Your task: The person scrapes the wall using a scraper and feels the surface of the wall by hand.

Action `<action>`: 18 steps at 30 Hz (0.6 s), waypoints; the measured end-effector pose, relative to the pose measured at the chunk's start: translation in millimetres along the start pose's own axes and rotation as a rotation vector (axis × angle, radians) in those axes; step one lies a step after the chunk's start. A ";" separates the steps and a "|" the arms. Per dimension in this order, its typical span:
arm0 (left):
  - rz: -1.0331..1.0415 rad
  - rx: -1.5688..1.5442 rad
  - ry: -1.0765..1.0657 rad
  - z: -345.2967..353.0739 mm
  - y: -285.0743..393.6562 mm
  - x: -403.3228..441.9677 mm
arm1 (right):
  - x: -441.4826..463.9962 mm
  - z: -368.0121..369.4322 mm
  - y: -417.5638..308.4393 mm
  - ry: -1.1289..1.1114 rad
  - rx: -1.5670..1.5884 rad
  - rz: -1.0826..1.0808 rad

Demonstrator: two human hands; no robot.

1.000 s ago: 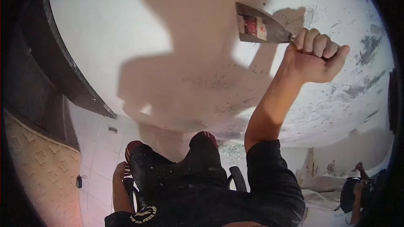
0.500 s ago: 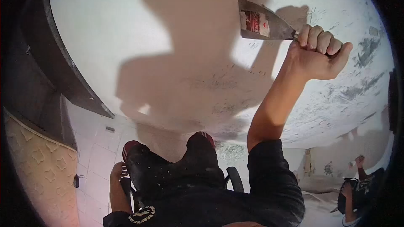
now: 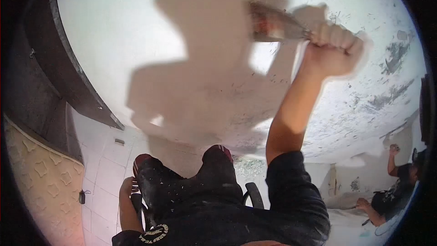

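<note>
My right hand (image 3: 334, 48) is closed round the handle of a scraper (image 3: 268, 23), raised in front of the wall (image 3: 114, 32). Its wide metal blade carries a red and white label and points to the left; blade and hand are smeared by motion. Whether the blade's edge touches the wall I cannot tell. Low on the left, my left hand (image 3: 128, 185) rests beside my knee, near the chair's armrest (image 3: 138, 205). Its fingers are partly seen, loosely apart, with nothing visible in them.
Dark scuffs and chipped patches mark the wall's right side, and my shadow falls across it. A dark door frame (image 3: 73, 68) and a patterned yellowish panel (image 3: 45, 177) stand left. White floor tiles (image 3: 102, 173) lie below. Another person (image 3: 396, 187) is at far right, one arm raised.
My right hand has moved slightly left with the scraper, which is now blurred. The other person has shifted and raised an arm higher. My left hand stays put.
</note>
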State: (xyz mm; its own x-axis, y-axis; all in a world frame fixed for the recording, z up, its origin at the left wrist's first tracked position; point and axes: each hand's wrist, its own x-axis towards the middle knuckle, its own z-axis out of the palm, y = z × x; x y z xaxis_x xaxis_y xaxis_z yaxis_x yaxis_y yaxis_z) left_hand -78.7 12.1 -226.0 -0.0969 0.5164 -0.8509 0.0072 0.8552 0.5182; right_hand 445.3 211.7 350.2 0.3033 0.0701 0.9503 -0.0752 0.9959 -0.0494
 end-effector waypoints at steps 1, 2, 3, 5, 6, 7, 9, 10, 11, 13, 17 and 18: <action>-0.023 -0.014 -0.006 -0.2 -2.6 2.1 | -13.1 33.5 -3.9 0.252 0.028 0.314; -0.035 -0.031 -0.009 -2.8 -1.2 8.1 | -12.8 30.7 -13.3 0.255 0.032 0.304; 0.001 -0.047 -0.012 -7.5 -10.9 23.1 | -7.4 21.9 -24.3 0.161 0.095 0.145; 0.018 -0.004 0.008 2.0 4.9 1.3 | 9.4 4.9 -60.7 -0.037 0.356 -0.020; 0.013 -0.004 0.017 2.8 4.8 -2.2 | 10.2 4.0 -61.4 0.146 0.233 -0.074; -0.014 -0.050 0.004 -0.3 0.6 1.0 | 8.6 5.8 -45.9 0.248 0.080 -0.039; -0.016 -0.056 -0.003 -3.8 -9.1 -2.8 | 10.1 28.0 -39.0 0.270 -0.100 0.030; 0.002 -0.071 -0.009 -2.2 -5.4 0.4 | 15.0 19.1 -46.7 0.267 -0.101 0.023; -0.041 -0.055 0.008 -2.2 -4.3 0.7 | 20.4 1.6 -60.1 0.145 0.181 0.025; -0.031 -0.049 0.005 -0.1 5.4 1.4 | 26.0 0.5 -60.5 0.006 0.468 0.017; -0.064 -0.062 -0.031 -6.6 -11.5 14.8 | 17.9 21.8 -38.6 0.171 -0.013 0.046; -0.069 -0.067 -0.034 -7.1 -8.9 14.7 | 23.2 12.4 -49.5 0.170 -0.008 0.043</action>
State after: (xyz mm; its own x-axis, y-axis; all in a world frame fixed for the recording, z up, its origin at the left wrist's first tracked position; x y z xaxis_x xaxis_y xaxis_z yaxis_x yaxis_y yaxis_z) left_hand -87.3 11.7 -242.5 -0.0606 0.4587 -0.8865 -0.0651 0.8845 0.4621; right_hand 444.3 163.3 378.6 0.4562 0.1203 0.8817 -0.0845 0.9922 -0.0916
